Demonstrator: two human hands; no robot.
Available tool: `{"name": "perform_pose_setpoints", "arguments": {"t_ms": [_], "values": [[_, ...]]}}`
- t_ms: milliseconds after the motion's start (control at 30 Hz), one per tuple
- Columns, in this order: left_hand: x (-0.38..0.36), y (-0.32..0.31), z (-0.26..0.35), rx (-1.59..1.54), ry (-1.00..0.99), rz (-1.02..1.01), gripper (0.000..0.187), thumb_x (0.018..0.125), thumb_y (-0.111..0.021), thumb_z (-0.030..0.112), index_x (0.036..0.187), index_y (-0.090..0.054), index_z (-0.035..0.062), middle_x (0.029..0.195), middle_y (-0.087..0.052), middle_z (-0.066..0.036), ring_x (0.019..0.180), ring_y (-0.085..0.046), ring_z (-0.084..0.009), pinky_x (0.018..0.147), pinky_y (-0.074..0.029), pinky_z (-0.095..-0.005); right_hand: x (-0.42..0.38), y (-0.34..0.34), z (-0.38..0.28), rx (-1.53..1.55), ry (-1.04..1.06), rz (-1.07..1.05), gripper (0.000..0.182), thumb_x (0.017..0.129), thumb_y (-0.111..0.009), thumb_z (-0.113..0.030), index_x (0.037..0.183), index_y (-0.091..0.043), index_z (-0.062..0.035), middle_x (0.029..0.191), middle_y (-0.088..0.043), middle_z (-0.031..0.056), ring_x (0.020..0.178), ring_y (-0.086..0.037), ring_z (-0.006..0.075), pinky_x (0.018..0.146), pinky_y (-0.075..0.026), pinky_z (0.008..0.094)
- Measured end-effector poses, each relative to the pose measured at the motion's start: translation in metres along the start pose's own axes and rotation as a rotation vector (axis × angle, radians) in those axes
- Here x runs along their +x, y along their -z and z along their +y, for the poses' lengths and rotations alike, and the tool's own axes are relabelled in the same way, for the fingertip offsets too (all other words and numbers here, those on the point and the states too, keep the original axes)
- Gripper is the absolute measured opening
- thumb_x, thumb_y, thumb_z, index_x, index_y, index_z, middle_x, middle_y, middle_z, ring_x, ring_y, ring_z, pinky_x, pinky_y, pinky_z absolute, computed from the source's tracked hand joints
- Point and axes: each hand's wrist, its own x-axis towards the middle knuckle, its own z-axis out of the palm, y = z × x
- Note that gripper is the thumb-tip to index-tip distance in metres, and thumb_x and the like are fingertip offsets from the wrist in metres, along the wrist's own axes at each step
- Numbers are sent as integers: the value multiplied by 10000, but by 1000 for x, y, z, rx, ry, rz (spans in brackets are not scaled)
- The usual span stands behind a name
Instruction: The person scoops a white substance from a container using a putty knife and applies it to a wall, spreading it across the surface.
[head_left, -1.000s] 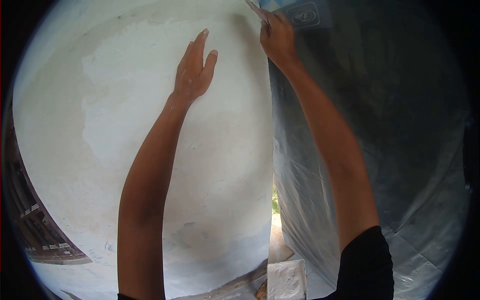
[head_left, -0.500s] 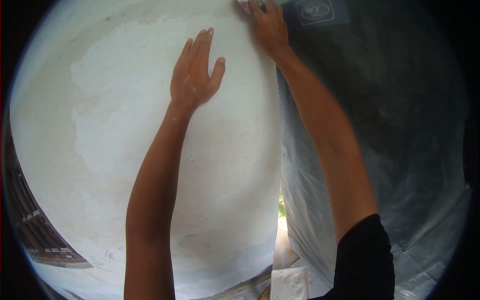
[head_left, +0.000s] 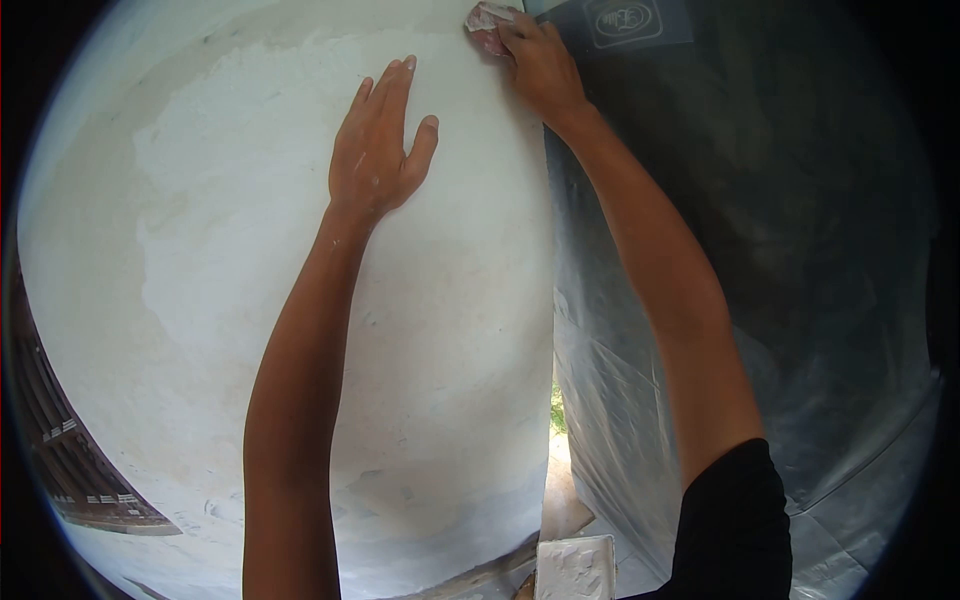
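One tray (head_left: 574, 570) holds white plaster (head_left: 572, 578).

I see the wall (head_left: 250, 300) filling the left and middle of my view. My left hand (head_left: 378, 150) lies flat on it, high up and near the middle. To its right, higher still and at the wall's right edge, my right hand (head_left: 540, 65) presses a small pad (head_left: 488, 20) against the wall, the pad sitting just left of its fingers (head_left: 515, 35). Right of that edge hangs a plastic sheet (head_left: 760, 250), running from top to bottom. Below, at the foot of the wall's edge, a tray (head_left: 575, 568) lies between my two arms. A wooden structure (head_left: 70, 460) stands at the far lower left, beyond the wall.
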Motion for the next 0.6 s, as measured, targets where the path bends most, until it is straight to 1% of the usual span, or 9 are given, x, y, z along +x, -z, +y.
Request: {"name": "perform_pose_setpoints", "arguments": {"t_ms": [67, 167, 200, 300, 400, 467, 500, 567, 600], "values": [[1, -1, 1, -8, -13, 8, 567, 941, -567, 198, 1453, -463, -22, 1396, -589, -235, 1353, -522, -359, 1201, -341, -466, -16, 6, -9, -108, 28, -2, 354, 839, -663, 18, 1188, -682, -38, 1184, -617, 118, 1018, -597, 328, 880, -556, 432], [0, -1, 1, -14, -7, 9, 569, 941, -567, 198, 1455, -461, -21, 1394, -590, -236, 1348, -524, -365, 1200, -343, -465, -29, 11, -21, -64, 13, -5, 248, 815, -643, 56, 1057, -678, 13, 1171, -574, 62, 1046, -575, 308, 873, -580, 440], [0, -1, 1, -13, -8, 6, 569, 941, -567, 198, 1455, -461, -21, 1394, -590, -236, 1348, -524, -365, 1200, -343, -465, -34, 16, -29, -62, 10, -5, 248, 815, -643, 56, 1057, -678, 13, 1171, -574, 62, 1046, -575, 308, 873, -580, 440], [-1, 0, 1, -6, -9, 11, 571, 937, -568, 197, 1454, -461, -21, 1397, -588, -236, 1343, -528, -368, 1200, -343, -464, -49, 30, -52, -39, -4, -37, 258, 814, -652, 52, 1066, -679, 9, 1146, -580, 81, 1027, -582, 310, 868, -582, 437], [-1, 0, 3, -26, 41, -29, 566, 942, -538, 124, 1480, -443, -20, 1470, -543, -205, 1391, -490, -358, 1221, -305, -472, -37, 37, -54, 76, -39, 42, 283, 810, -650, 60, 1089, -675, 22, 1146, -578, 103, 1021, -585, 312, 874, -581, 434], [-1, 0, 4, -7, 40, -25, 561, 937, -538, 115, 1475, -450, -20, 1466, -549, -201, 1388, -494, -359, 1218, -310, -473, -7, 31, -39, -19, -49, 230, 414, 800, -703, 28, 1209, -666, -21, 1075, -582, 108, 992, -592, 310, 827, -556, 440], [-1, 0, 4, -3, 39, -26, 561, 937, -538, 115, 1475, -450, -20, 1466, -549, -201, 1388, -494, -359, 1218, -310, -473, 7, 26, -34, -15, -50, 233, 414, 800, -703, 28, 1209, -666, -21, 1075, -582, 108, 992, -592, 310, 827, -556, 440], [-1, 0, 3, -3, 38, -33, 559, 934, -537, 111, 1472, -454, -19, 1468, -547, -201, 1388, -494, -360, 1219, -310, -473, 32, 14, -26, -60, -137, 139, 221, 967, -539, -114, 1113, -659, 2, 1205, -612, 212, 1125, -571, 430, 951, -501, 497], [-1, 0, 4, -1, 37, -32, 559, 934, -537, 111, 1472, -454, -19, 1468, -547, -201, 1388, -494, -360, 1219, -310, -473, 39, 4, -16, -59, -136, 141, 221, 967, -539, -114, 1113, -659, 2, 1205, -612, 212, 1125, -571, 430, 951, -501, 497]]}}
